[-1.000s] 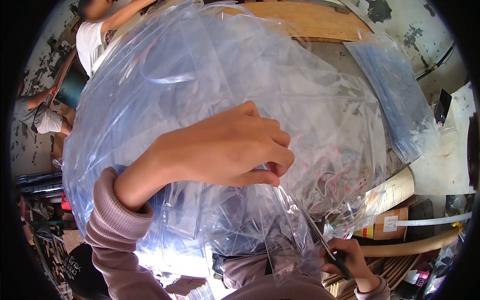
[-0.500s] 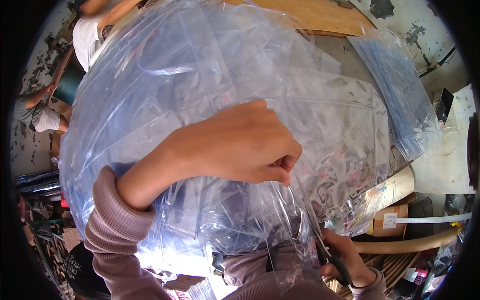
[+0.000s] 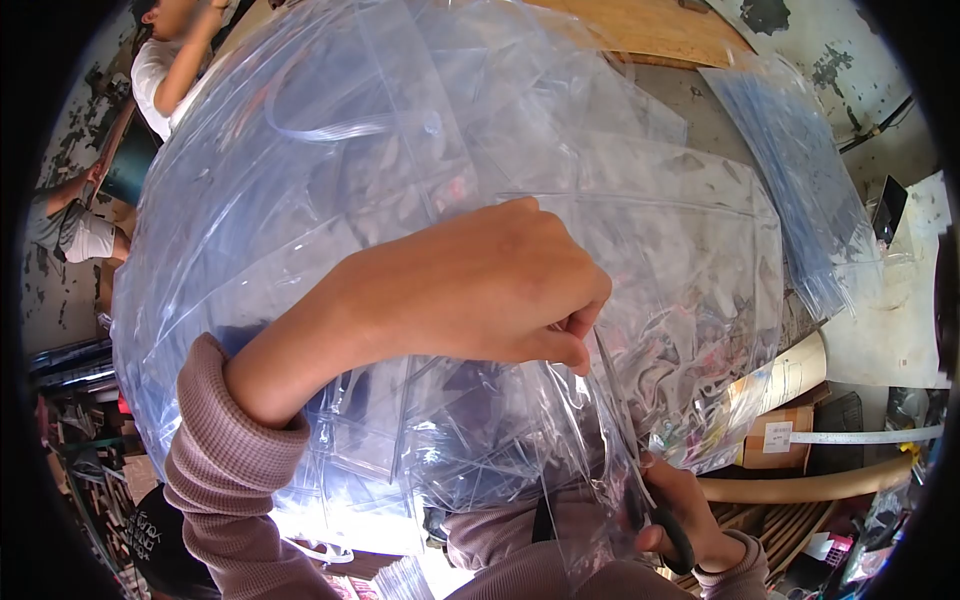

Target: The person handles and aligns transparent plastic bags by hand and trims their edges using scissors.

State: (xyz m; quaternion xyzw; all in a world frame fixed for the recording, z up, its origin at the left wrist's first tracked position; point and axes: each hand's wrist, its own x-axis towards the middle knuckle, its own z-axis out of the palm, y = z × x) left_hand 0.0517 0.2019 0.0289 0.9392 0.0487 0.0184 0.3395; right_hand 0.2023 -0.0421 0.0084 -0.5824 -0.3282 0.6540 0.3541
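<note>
A large pile of clear plastic sheets (image 3: 300,190) fills the middle of the view. Across it reaches my left hand (image 3: 480,285), its fingers pinched on the edge of a clear plastic piece (image 3: 565,410) that hangs down toward my lap. Lower right, my right hand (image 3: 685,510) is closed around the black handles of the scissors (image 3: 668,535). Their blades point up alongside the held plastic, with the tips near my left fingertips. Part of my right hand is hidden behind the handles and plastic.
A stack of bluish plastic sheets (image 3: 795,185) lies at the right, near a wooden board (image 3: 640,30). A cardboard box (image 3: 778,438) and a beige tube (image 3: 810,487) are at the lower right. Two other people, one in a white shirt (image 3: 155,75), are at the upper left.
My left hand has shifted slightly right with the plastic. The scissors and my right hand have moved a little, the blades now more upright. The person in white has raised an arm.
</note>
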